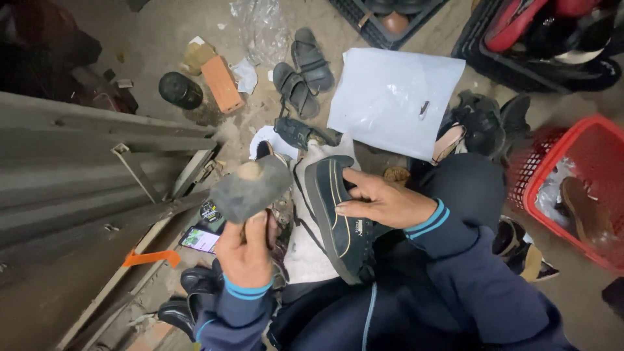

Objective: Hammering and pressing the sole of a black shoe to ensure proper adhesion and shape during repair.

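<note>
shoe (338, 214) on lap, sole up — right hand (383, 201) clasps its side | left hand (246, 250) fisted on hammer (250, 188) handle | shoe likely light, soft upper, stiff sole — hold by sole edge

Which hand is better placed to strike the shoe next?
Likely the left hand: it grips the raised hammer beside the dark shoe, while the right hand is busy steadying it.

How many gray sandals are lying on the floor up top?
2: one sandal lies beside the clear plastic wrap, the other sandal just below-left of it, near the white bag. Other footwear in the clutter may be hidden.
</note>
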